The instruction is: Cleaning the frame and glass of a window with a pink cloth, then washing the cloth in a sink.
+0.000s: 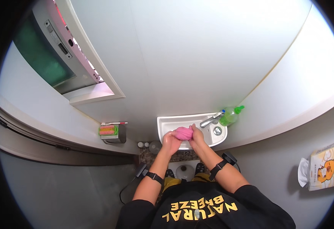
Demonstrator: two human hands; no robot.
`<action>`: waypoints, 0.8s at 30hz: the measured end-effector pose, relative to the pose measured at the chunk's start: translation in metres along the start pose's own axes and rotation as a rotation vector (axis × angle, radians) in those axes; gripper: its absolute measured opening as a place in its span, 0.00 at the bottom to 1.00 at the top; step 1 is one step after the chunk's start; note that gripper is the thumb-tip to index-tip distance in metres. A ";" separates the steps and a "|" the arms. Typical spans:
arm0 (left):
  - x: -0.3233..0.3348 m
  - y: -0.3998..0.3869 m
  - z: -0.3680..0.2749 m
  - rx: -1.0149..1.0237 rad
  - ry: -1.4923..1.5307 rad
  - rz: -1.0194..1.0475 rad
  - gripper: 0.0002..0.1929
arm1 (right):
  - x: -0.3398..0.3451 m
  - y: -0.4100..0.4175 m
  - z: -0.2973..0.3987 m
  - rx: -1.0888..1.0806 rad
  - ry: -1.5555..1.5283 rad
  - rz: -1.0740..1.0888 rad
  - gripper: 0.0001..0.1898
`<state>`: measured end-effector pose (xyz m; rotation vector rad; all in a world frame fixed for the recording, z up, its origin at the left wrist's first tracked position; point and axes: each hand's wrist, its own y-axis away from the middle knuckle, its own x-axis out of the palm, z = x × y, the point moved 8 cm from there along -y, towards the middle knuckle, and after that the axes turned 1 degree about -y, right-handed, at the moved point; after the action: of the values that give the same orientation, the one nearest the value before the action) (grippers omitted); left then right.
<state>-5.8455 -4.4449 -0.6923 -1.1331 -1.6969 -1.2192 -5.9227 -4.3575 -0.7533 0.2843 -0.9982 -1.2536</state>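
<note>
A bunched pink cloth (pixel 184 133) is held between my two hands, over the basin of a small white sink (pixel 167 120). My left hand (pixel 171 142) grips the cloth's left end and looks wet. At its right end, my right hand (pixel 196 134) has hold of it, fingers curled around the fabric. A chrome faucet (pixel 211 120) with a blue mark on its handle rises just right of my right hand. The cloth hides part of the basin floor, and whether water is running cannot be made out.
A green pump bottle (pixel 230 116) stands at the sink's right end, near a round metal cap (pixel 217 130). On the left, a scrub brush (pixel 108 130) and a toothbrush (pixel 114 123) rest on a wall-mounted box (pixel 118 137). A tissue pack (pixel 326 169) hangs on the right wall. Below is a toilet (pixel 184 171).
</note>
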 end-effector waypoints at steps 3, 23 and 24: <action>-0.034 -0.020 0.003 0.159 -0.091 -0.183 0.15 | 0.017 0.006 -0.002 -0.061 -0.103 0.086 0.13; 0.030 -0.065 -0.055 0.190 -1.381 0.022 0.09 | 0.048 0.039 0.005 0.276 0.693 0.716 0.13; 0.029 -0.065 -0.051 0.188 -1.381 0.020 0.09 | 0.048 0.037 0.007 0.203 0.852 0.715 0.12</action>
<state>-5.9126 -4.4973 -0.6715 -2.0566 -2.6136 -0.0765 -5.9054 -4.3849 -0.7018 0.5072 -0.4003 -0.2978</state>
